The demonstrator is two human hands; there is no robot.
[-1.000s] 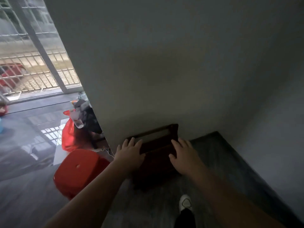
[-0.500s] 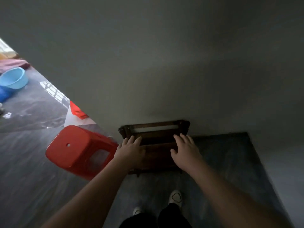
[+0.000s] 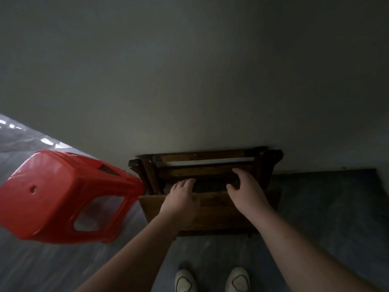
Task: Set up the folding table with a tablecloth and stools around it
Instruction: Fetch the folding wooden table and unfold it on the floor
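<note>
A dark wooden folding table (image 3: 212, 209) stands folded flat against the grey wall, seen from above. My left hand (image 3: 181, 199) rests on its top edge with the fingers curled over into the gap between the boards. My right hand (image 3: 247, 191) lies on the same edge a little to the right, fingers bent over the frame. A red plastic stool (image 3: 61, 197) stands to the left, its leg touching the table's left side. No tablecloth is in sight.
The grey wall (image 3: 189, 81) fills the upper view, directly behind the table. Dark tiled floor (image 3: 328, 207) extends to the right and left. My two white shoes (image 3: 212, 280) are just in front of the table.
My head has tilted further down and closer, so the table and stool look larger. Both hands have slid forward over the table's top edge and curled into it.
</note>
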